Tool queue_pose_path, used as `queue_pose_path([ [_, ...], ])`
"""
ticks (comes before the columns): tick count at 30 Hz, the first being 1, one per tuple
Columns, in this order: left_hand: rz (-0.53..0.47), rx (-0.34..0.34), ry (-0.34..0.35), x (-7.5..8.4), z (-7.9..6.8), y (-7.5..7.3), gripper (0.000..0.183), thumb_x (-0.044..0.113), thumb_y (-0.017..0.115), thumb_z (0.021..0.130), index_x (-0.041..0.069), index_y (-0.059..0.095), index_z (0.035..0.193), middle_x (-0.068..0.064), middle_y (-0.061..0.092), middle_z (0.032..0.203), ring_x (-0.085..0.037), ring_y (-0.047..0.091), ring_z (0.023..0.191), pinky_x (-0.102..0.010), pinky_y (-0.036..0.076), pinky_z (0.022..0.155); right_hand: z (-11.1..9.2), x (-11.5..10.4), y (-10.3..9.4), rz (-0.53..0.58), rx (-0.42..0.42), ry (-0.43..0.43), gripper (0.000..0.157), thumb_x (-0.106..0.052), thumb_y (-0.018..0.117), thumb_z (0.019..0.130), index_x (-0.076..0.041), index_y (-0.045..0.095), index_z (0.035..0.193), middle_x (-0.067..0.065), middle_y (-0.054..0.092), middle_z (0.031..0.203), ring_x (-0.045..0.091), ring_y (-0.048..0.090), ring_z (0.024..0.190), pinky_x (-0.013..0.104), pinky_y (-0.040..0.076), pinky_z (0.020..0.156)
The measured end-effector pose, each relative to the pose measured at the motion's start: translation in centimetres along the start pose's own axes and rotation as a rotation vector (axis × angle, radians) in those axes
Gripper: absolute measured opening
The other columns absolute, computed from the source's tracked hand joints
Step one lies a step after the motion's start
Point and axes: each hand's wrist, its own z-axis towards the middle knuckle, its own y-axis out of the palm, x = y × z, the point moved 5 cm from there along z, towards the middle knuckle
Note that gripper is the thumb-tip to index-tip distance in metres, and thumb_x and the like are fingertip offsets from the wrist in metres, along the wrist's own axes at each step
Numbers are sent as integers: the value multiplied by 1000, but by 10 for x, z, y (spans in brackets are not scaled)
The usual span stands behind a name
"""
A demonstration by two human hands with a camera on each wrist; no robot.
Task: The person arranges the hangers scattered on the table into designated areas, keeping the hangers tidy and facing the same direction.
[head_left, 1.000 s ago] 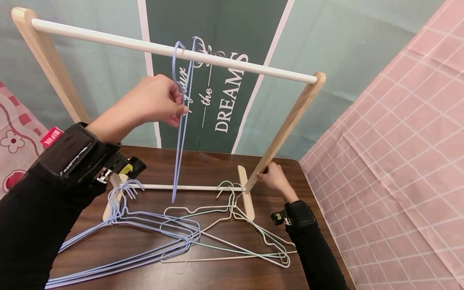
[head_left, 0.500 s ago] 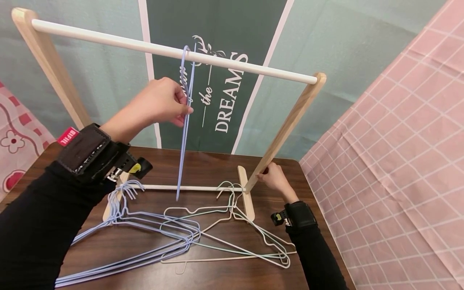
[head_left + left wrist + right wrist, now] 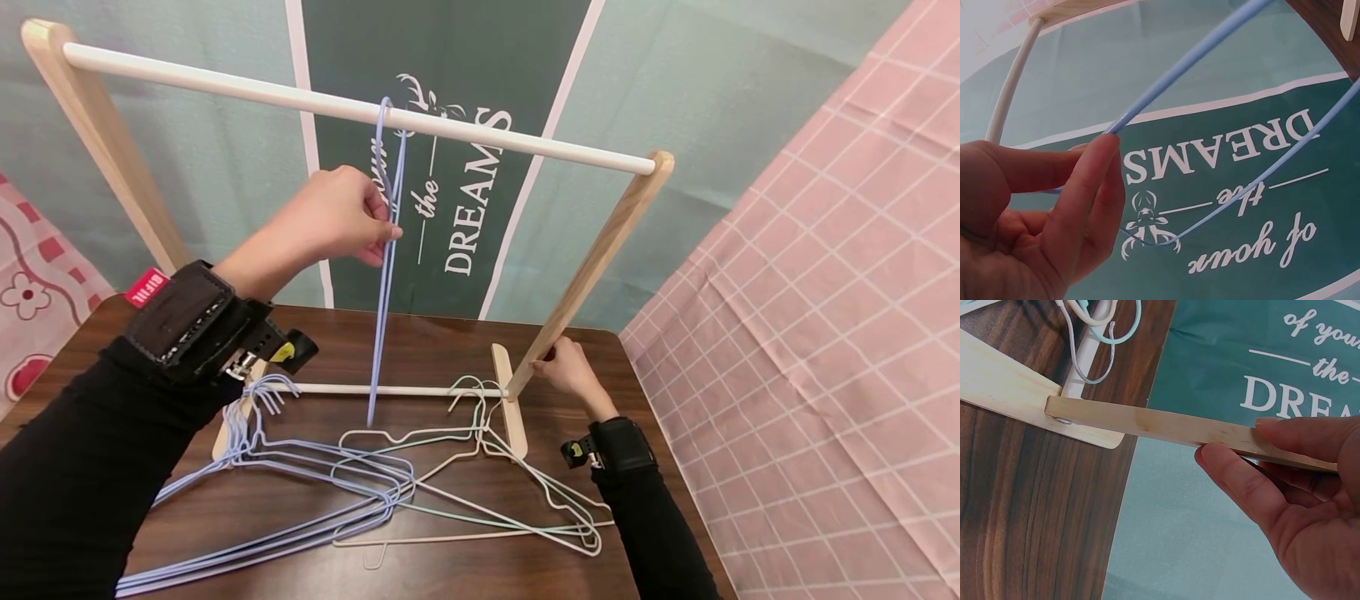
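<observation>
One blue hanger (image 3: 384,258) hangs by its hook over the white rail (image 3: 225,87) of a small wooden rack (image 3: 600,250), roughly at the rail's middle, its wire body dropping straight down toward the rack's lower crossbar (image 3: 420,389). The left hand (image 3: 330,218) is raised just below the rail and pinches the hanger's upper wire between thumb and fingertips (image 3: 1100,156); the left wrist view shows the blue wire running out from that pinch. The right hand (image 3: 572,369) is low, at the foot of the rack's right upright, with thumb and fingers (image 3: 1241,487) curled round the slanted wooden post (image 3: 1172,428) just above its base.

On the table (image 3: 450,350), in front of the rack's crossbar, lie two loose heaps of wire hangers: a bunch of blue hangers (image 3: 300,475) toward the rack's left foot, and white and pale green hangers (image 3: 495,500) toward its right foot, the two heaps overlapping where they meet. Behind the rack hangs a green banner (image 3: 465,192) with white lettering, and beside the table's right edge is a pink checked cloth (image 3: 825,333).
</observation>
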Motion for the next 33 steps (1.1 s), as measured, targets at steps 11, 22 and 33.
queue_pose_path([
  [11, -3, 8, -6, -3, 0, 4, 22, 16, 63, 87, -4, 63, 81, -8, 66, 66, -12, 64, 54, -36, 48, 78, 0, 0, 0, -1, 0, 18, 26, -5, 63, 84, 9, 56, 105, 22, 61, 88, 24, 60, 69, 31, 44, 56],
  [22, -17, -4, -29, -3, -1, 6, 22, 15, 62, 87, -6, 63, 92, -10, 67, 70, -11, 65, 55, -34, 49, 76, -1, 0, 0, 8, 0, 11, 26, -4, 63, 84, 9, 56, 105, 21, 61, 88, 24, 60, 71, 32, 45, 57],
  [33, -74, -4, -7, -3, -2, 6, 21, 12, 59, 88, -9, 60, 92, -11, 66, 69, -12, 64, 54, -25, 52, 58, 0, 0, 1, 17, 0, 16, 26, -5, 63, 85, 8, 56, 106, 20, 61, 88, 26, 60, 72, 31, 45, 57],
])
